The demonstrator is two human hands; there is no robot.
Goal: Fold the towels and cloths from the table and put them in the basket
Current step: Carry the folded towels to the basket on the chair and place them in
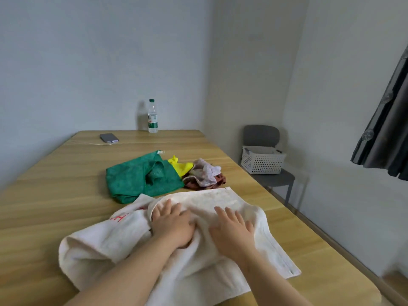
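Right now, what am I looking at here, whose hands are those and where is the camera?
There is one picture, from a camera worn on a person's head, looking down at a wooden table. There is no machine. The left hand and right hand press flat on a white towel, gripping nothing. Behind it lie a green cloth, a yellow cloth and a patterned cloth, unfolded. Farther back are a phone and a bottle. The basket sits on a chair to the right.

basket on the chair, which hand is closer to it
Right. The right hand lies flat on the white towel on the side toward the basket; the left hand presses the towel farther from it.
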